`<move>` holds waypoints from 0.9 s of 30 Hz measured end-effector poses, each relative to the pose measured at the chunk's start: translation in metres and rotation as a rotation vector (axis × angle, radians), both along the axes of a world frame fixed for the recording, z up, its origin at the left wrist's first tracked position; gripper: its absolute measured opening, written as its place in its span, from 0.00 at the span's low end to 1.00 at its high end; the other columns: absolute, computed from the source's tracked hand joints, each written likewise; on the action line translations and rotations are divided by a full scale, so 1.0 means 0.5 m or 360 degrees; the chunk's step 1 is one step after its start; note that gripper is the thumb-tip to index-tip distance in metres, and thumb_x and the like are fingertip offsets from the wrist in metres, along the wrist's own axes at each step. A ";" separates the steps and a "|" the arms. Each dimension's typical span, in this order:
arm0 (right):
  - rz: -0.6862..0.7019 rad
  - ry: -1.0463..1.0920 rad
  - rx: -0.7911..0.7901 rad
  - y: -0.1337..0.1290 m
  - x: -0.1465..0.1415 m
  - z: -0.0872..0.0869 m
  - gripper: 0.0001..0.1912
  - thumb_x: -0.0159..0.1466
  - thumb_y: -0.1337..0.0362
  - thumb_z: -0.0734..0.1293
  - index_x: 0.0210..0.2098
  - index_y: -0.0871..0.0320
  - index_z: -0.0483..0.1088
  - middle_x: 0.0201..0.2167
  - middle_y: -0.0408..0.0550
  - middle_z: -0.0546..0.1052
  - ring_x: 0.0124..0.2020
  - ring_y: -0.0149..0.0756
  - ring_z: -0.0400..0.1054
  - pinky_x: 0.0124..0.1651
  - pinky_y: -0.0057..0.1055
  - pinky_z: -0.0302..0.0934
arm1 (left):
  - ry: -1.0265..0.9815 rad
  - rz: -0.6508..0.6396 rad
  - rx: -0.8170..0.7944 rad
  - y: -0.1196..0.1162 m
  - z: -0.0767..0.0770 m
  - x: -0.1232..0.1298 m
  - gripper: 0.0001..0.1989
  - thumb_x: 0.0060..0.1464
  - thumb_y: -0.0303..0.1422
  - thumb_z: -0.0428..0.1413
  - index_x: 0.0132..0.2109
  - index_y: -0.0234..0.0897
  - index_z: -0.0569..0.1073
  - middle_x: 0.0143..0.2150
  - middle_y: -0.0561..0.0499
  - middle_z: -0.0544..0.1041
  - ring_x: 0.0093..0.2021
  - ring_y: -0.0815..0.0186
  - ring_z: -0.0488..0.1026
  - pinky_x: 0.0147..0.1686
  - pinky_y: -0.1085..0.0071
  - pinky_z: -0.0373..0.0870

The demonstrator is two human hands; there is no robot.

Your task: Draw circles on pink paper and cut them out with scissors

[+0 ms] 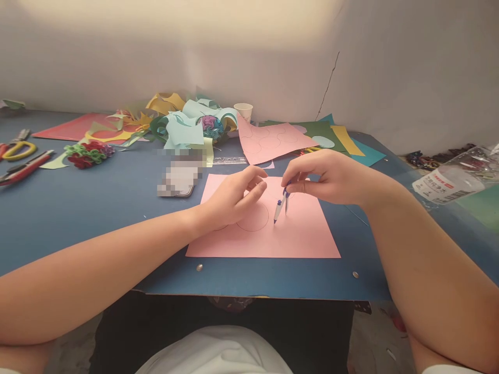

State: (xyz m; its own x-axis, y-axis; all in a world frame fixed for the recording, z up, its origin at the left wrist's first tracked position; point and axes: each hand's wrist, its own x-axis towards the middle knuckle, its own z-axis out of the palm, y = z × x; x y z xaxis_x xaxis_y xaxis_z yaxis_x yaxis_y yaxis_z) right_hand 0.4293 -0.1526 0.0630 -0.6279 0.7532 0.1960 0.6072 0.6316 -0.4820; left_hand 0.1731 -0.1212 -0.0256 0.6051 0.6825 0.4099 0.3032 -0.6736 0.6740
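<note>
A sheet of pink paper [306, 241] lies flat on the blue table, with pencil circles [252, 218] drawn on its left half. My right hand [317, 176] grips the top of a white and blue drawing compass [278, 210] between thumb and fingers. The compass stands nearly upright over the sheet, its two legs a little apart and right of the circles. My left hand [237, 195] rests on the paper and partly covers the circles. Its fingers are loosely bent, the thumb is apart from them, and nothing shows between them.
Behind the sheet are curved paper scraps [185, 130], a paper cup [244, 110], a clear ruler [230, 160] and another marked pink sheet [273, 140]. A blurred-out phone [179, 179] lies left. Pliers [25, 169] and a paper flower ball [88, 153] sit farther left; a plastic bottle [452, 179] is right.
</note>
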 end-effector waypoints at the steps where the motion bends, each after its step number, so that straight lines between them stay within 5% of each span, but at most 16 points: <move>1: 0.0009 0.0005 0.0008 -0.001 -0.003 0.000 0.08 0.70 0.61 0.68 0.41 0.53 0.81 0.35 0.46 0.84 0.37 0.39 0.77 0.37 0.35 0.65 | 0.0009 0.0014 -0.0016 0.001 0.000 -0.001 0.16 0.77 0.45 0.48 0.56 0.39 0.72 0.50 0.45 0.83 0.51 0.59 0.81 0.43 0.65 0.75; 10: -0.0077 -0.0040 0.0134 -0.002 -0.015 -0.006 0.08 0.70 0.60 0.69 0.37 0.54 0.80 0.31 0.45 0.82 0.33 0.38 0.73 0.34 0.34 0.61 | 0.0047 0.0066 -0.0064 0.014 -0.015 0.002 0.14 0.76 0.43 0.50 0.48 0.40 0.75 0.46 0.49 0.83 0.46 0.61 0.80 0.41 0.65 0.73; 16: -0.0340 -0.0151 0.0158 -0.004 -0.020 -0.007 0.08 0.70 0.60 0.69 0.37 0.53 0.78 0.31 0.44 0.81 0.32 0.38 0.71 0.33 0.35 0.60 | 0.0045 0.0089 -0.0102 0.017 -0.019 0.004 0.13 0.75 0.43 0.52 0.47 0.41 0.74 0.44 0.50 0.82 0.44 0.62 0.79 0.39 0.64 0.72; 27: -0.0707 -0.0757 0.0183 -0.039 0.002 0.035 0.25 0.73 0.57 0.68 0.24 0.53 0.55 0.22 0.42 0.64 0.22 0.35 0.52 0.25 0.38 0.47 | 0.0094 0.0140 -0.0125 0.014 -0.018 0.005 0.13 0.74 0.43 0.52 0.47 0.41 0.75 0.47 0.49 0.83 0.45 0.61 0.79 0.41 0.63 0.74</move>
